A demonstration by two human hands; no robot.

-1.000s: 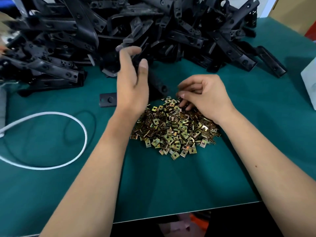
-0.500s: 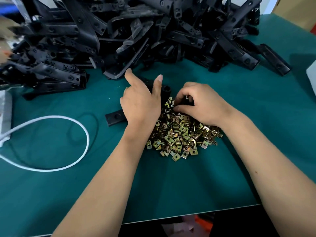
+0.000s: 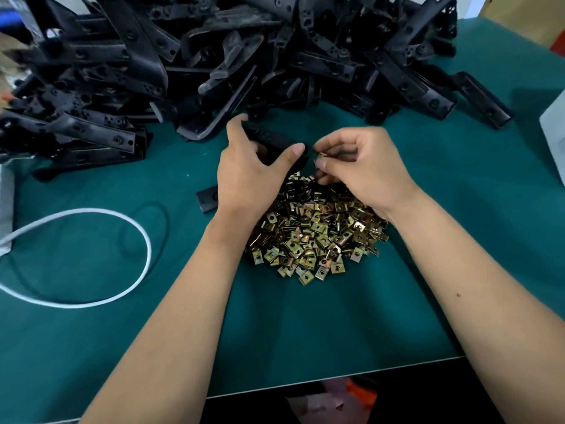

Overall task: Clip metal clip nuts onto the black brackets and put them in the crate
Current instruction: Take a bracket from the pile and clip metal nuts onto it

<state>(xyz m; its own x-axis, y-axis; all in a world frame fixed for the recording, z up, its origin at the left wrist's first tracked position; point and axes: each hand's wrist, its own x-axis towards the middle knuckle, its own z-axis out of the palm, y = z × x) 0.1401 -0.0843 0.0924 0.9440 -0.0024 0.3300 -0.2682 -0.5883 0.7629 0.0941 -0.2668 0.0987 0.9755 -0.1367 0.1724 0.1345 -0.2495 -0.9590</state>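
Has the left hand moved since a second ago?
Yes. The left hand has drawn back from the bracket pile toward the pile of clip nuts, and now grips a black bracket.

A white cable [image 3: 91, 255] was seen looped on the green table mat [image 3: 305, 332] at lower left; a white box [image 3: 555, 133] was noted at the right edge.

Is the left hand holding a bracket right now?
Yes, the left hand grips a black bracket above the clip nuts.
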